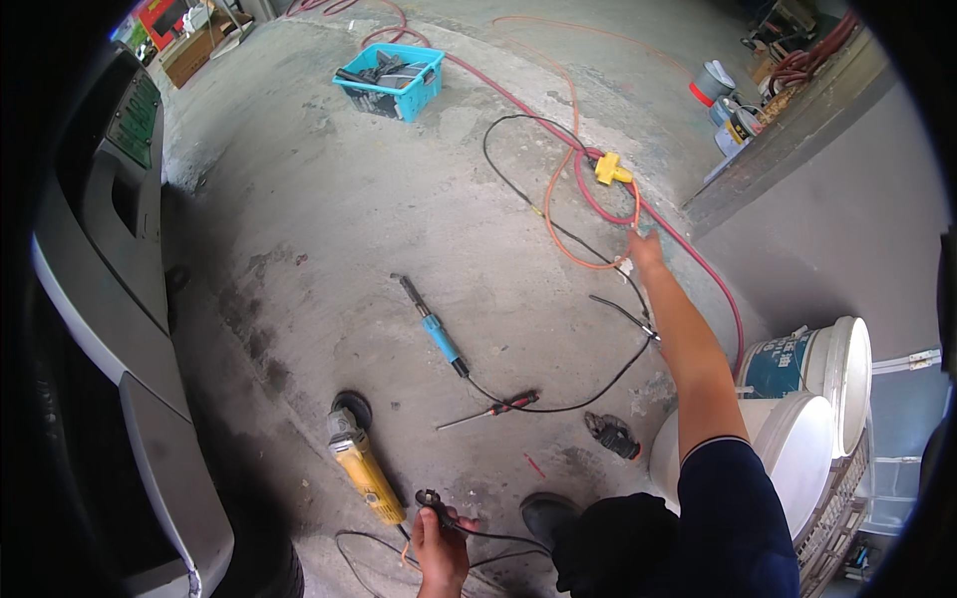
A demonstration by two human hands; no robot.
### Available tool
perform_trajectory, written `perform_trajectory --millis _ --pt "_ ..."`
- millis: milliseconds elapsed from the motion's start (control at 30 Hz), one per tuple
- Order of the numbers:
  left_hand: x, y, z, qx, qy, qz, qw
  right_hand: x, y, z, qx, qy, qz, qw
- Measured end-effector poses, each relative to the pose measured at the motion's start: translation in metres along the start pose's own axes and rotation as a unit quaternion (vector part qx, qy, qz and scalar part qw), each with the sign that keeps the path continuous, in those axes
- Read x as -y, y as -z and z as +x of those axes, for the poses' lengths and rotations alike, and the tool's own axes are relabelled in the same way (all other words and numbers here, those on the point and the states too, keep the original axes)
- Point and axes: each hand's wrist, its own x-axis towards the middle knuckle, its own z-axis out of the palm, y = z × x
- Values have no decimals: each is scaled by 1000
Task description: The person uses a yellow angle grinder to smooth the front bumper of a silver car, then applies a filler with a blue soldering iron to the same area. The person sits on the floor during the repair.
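My left hand (441, 553) is closed around a black plug (429, 498), and its black cord trails from the hand. The yellow angle grinder (365, 473) lies just left of it, disc end pointing away. My right arm stretches far forward. Its hand (646, 249) is closed at the orange cord (596, 265), close to a yellow multi-outlet block (611, 169); its fingertips are partly hidden. Between the hands lie a blue-handled tool (439, 337) with a black cable, a screwdriver (515, 401) with a red and black handle, and a black device (612, 436).
A silver vehicle (100, 289) stands along the left. At the back sits a blue crate (419, 92) of dark items. White buckets (795, 458) stand to my right by a grey wall (827, 209). A red hose (688, 247) crosses the concrete floor. Paint cans (733, 130) stand far right.
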Motion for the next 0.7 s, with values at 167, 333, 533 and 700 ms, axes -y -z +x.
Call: perform_trajectory --millis 167,333,533,700 --pt "-25 0 -50 -120 19 81 989 -3 -36 -11 149 -110 125 975" --pt "-25 29 -66 -120 54 88 987 -3 -36 -7 187 -150 166 957" --pt "-25 38 -76 -148 60 125 979 56 -6 0 212 -103 489 840" --pt "-44 38 -100 -160 138 109 971 145 58 -71 131 95 271 949"
